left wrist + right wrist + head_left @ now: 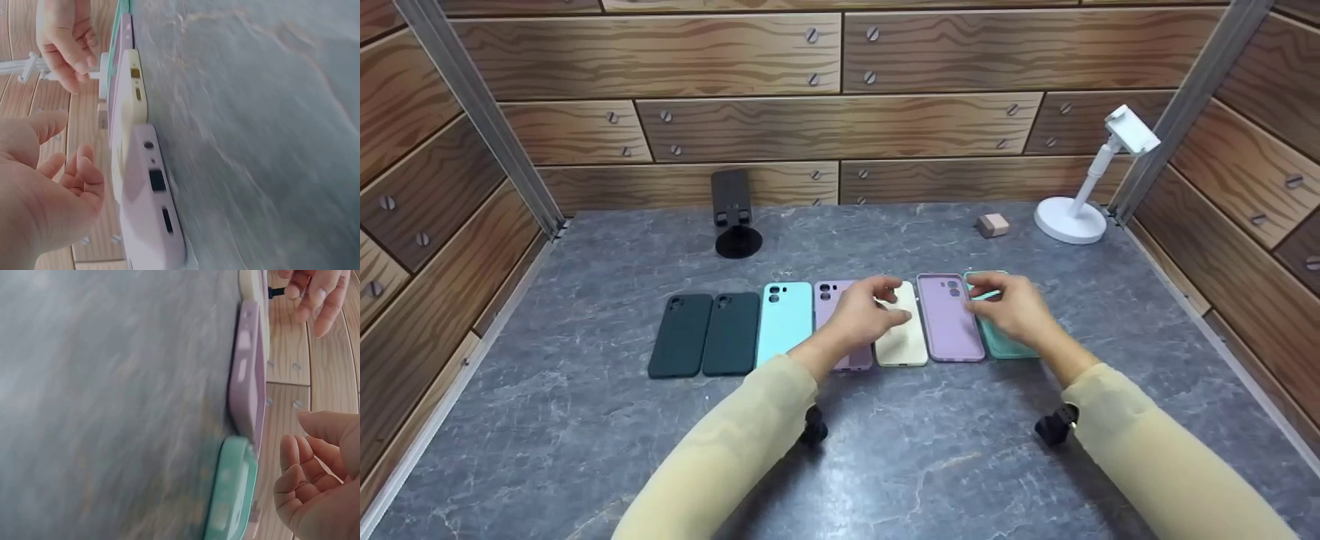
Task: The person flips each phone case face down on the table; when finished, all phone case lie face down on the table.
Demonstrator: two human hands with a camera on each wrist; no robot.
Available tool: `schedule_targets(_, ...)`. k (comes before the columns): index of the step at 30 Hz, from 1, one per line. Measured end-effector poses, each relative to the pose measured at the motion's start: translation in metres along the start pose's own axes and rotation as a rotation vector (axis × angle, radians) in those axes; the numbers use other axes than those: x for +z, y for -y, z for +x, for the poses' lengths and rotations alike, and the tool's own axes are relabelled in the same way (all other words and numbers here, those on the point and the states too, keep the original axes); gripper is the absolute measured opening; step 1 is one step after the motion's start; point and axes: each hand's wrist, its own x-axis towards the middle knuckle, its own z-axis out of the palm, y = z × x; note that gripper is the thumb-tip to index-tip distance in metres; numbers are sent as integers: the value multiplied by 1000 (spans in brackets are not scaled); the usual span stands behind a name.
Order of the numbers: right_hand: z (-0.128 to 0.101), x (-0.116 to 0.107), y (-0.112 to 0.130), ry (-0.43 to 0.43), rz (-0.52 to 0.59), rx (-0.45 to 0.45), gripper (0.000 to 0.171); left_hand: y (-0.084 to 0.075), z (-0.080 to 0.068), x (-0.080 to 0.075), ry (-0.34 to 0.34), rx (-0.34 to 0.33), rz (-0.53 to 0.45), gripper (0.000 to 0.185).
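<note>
Several phone cases lie side by side in a row. My left hand (859, 315) hovers over a lilac case (826, 309) and a cream case (901, 346), thumb and fingers apart with nothing between them. Over the mint green case (1006, 346) at the right end is my right hand (1014, 309), also holding nothing, its fingers loosely bent. Between the cream and mint cases sits another lilac case (952, 330), its raised rim facing up. The right wrist view shows the mint case (229, 495) below the fingers, touching the lilac one.
Left in the row are a turquoise case (785, 319) and two dark green cases (681, 336). Behind them stand a black phone stand (733, 199), a small pinkish block (994, 225) and a white phone stand (1071, 220). Wood-patterned walls (735, 56) enclose the grey marbled table (885, 465).
</note>
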Motion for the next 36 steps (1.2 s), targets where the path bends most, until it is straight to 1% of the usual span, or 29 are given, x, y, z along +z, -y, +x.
schedule_targets(5, 0, -1, -9, 29, -27, 22, 45, -4, 8, 14, 19, -9, 13, 53)
schedule_targets(8, 1, 1, -12, 49, -44, 42, 46, -6, 12, 22, 25, 3, 60, 52)
schedule_targets(11, 3, 3, -13, 73, -56, 64, 47, -6, 16, 30, 23, 15, 103, 52)
schedule_targets(17, 4, 5, -19, 110, -60, 71, 50, -3, 23, 43, 13, -7, 134, 50)
schedule_targets(24, 5, 6, -22, 119, -37, 53, 52, 4, 27, 48, 9, -3, 241, 52)
schedule_targets(30, 4, 5, -28, 121, -30, 57, 54, 7, 24, 51, 28, 54, 325, 56)
schedule_targets(33, 3, 4, -31, 120, -33, 61, 54, 8, 24, 52, 41, 66, 342, 59)
schedule_targets(36, 3, 4, -31, 124, -31, 55, 55, 8, 24, 51, 54, 59, 346, 60)
